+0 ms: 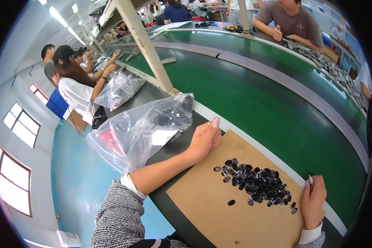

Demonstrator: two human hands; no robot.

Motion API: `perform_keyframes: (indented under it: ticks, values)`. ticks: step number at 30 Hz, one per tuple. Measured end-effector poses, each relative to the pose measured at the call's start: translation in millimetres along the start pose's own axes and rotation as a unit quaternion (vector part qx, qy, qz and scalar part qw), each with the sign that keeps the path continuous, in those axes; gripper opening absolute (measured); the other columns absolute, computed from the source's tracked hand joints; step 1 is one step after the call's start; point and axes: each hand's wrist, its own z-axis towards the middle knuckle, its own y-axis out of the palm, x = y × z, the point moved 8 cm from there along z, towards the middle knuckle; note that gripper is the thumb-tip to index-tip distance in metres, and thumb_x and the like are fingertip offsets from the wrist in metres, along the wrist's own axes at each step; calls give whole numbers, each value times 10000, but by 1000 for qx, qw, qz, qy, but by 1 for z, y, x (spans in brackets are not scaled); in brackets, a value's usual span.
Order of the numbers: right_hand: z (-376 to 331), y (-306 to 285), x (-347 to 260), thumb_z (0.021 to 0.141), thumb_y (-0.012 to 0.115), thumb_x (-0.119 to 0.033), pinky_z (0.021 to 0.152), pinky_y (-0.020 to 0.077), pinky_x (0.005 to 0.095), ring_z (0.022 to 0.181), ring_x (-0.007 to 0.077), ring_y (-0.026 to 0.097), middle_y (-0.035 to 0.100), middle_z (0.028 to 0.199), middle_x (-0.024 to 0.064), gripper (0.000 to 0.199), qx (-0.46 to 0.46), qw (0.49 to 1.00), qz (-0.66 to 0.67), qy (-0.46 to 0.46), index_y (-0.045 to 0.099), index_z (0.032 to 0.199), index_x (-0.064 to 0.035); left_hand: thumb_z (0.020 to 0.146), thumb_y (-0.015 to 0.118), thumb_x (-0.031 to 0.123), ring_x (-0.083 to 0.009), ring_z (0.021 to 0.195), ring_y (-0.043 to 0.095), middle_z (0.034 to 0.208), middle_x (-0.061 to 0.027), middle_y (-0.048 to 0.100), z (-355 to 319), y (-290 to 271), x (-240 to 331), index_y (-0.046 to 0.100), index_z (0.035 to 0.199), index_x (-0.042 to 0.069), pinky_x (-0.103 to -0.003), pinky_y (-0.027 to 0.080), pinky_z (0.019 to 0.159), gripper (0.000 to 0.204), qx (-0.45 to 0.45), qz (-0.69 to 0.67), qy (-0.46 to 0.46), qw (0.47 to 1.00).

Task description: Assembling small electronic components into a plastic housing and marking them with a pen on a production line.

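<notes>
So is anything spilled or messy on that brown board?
Nothing looks broken. The small black parts lie in a loose heap on the cardboard sheet, and a few strays sit apart from it. The left hand rests at the sheet's edge, the right hand by the heap.

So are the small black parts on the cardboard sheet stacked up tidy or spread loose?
Spread loose: the small black parts lie in a scattered heap on the cardboard sheet, with a few strays apart at its edges.

Hands (204,140) beside black parts (258,184)
</notes>
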Motion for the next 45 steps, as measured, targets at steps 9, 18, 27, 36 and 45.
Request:
perform_keyframes:
  ticks: [9,18,27,36,45]
  values:
    - [0,-4,-2,829,535,10,585,393,419,685,362,523,507,810,173,63,6,1000,-18,-17,525,888,31,1057,347,362,-76,492,250,547,36,290,-3,14,4,327,621,100,-253,216,449,509,-36,99,10,994]
    - [-1,-4,3,833,535,4,579,391,415,672,361,519,506,797,168,54,17,999,-31,-27,529,880,31,1044,385,391,-74,487,278,537,38,312,-2,16,8,333,614,107,-254,234,446,518,-26,169,43,984]
    - [-3,-5,6,825,541,13,589,395,416,684,362,520,506,798,168,66,7,999,-34,-19,531,887,32,1053,346,376,-96,480,355,533,11,354,-1,22,4,381,648,85,-255,292,447,500,-45,110,-19,993]
    - [-2,-3,4,829,546,6,574,388,414,666,352,517,506,791,164,62,0,1000,-23,-11,534,886,28,1054,354,302,-114,442,384,517,-11,379,-5,20,7,371,644,75,-270,335,440,470,-55,166,15,985]
    - [-2,-5,-1,829,544,9,572,390,412,653,350,519,505,786,166,57,18,998,-35,-39,538,882,28,1053,348,350,-108,471,409,539,-21,422,-3,22,8,408,663,61,-266,348,458,490,-68,154,-3,986]
